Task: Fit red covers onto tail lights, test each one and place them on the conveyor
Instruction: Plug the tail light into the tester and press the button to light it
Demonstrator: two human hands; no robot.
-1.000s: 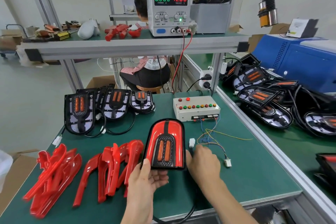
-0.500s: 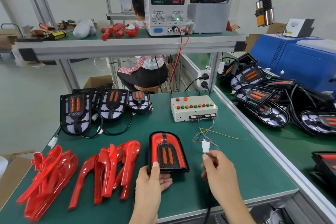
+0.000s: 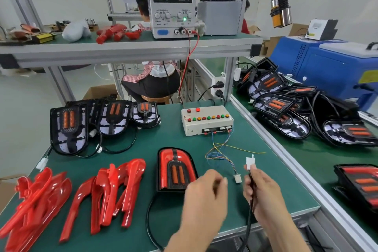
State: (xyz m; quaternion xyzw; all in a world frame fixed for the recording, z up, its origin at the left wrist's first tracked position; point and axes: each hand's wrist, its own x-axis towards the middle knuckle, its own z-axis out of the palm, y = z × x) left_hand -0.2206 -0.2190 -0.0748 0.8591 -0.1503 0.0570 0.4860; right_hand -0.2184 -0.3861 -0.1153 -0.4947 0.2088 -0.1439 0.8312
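A white plastic connector [image 3: 250, 163] on a black cable is pinched by the right hand [image 3: 258, 187] — the left hand [image 3: 204, 192], blurred, grip unclear, is held beside the glossy red-covered tail light [image 3: 175, 170].

Red covers [image 3: 114, 192]; black-red tail light [image 3: 174, 170], 2 orange bars; green mat [image 3: 167, 141]; white connector [image 3: 250, 162].

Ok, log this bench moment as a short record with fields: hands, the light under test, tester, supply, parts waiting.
right hand: pinches the white plug on the black cable, raised above the mat
left hand: blurred, near the tester connector, holds nothing visible
covered tail light: lies flat on the green mat, unlit
test box: behind it, coloured wires trailing forward
power supply: reads 0.000 and 12.00
red covers: loose piles at left
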